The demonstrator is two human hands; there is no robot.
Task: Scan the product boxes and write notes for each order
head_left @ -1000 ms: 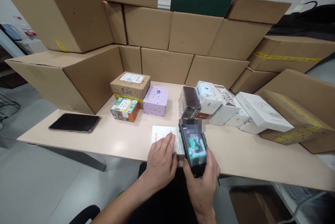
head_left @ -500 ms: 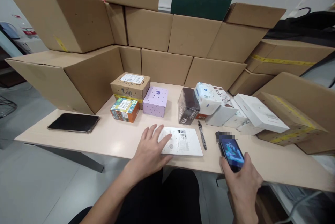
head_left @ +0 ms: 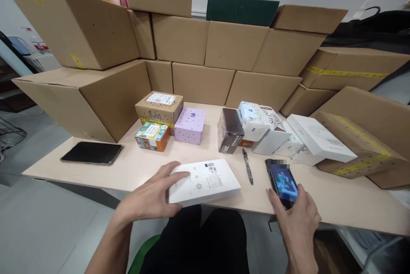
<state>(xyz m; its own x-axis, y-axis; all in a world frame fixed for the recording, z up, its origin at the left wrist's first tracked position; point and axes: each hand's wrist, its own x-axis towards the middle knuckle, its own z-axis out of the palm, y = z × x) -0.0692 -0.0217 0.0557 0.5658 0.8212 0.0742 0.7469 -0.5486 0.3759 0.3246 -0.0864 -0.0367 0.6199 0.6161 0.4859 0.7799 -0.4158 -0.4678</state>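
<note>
One white box (head_left: 205, 180) is at the near edge of the worktop (head_left: 141, 171), its left end pinched between the fingers of the left hand (head_left: 152, 195). Right of it, past a pen (head_left: 247, 166), the right hand (head_left: 296, 218) has its fingers gripping a lit phone (head_left: 284, 184) by its sides.

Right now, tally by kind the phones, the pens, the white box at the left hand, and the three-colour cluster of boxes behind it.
Phones: 2, black phone on the table, lit phone in the right hand
Pens: 1, pen
Boxes: 4, white box at the left hand, purple box, orange box, brown box
Total: 7
</note>
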